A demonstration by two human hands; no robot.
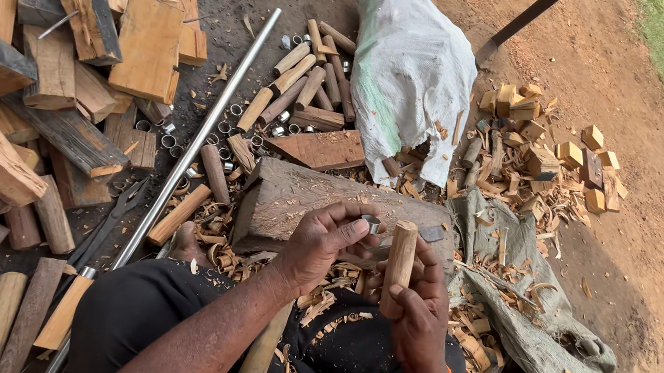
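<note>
Your right hand point(421, 314) grips a short wooden peg point(400, 256) upright over your lap, just in front of the big wood block point(295, 199). Your left hand point(322, 242) pinches a small metal ring point(371, 223) in its fingertips, held just beside the peg's top end but not yet on it. So this peg is shaped and bare, with no ring fitted. Beyond the block lie more rounded pegs point(300, 76) and loose rings point(229, 114) next to a long metal pipe point(199, 136), so plenty appear left to do.
</note>
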